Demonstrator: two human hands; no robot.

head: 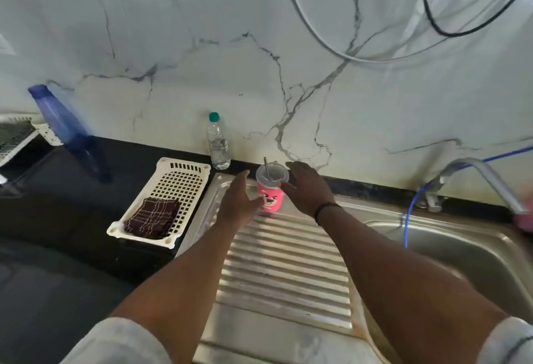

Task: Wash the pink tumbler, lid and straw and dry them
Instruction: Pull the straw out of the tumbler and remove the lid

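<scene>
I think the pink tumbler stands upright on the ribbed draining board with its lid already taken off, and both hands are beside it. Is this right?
Not quite. In the head view the lid is still on the pink tumbler, with the straw through it. The rest holds: it stands upright on the draining board, the left hand and right hand beside it.

Tumbler (271, 196) on steel drainboard (282, 265)

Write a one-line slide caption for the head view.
Both open hands, left hand and right hand, close in on the lidded pink tumbler standing on the sink drainboard.
</scene>
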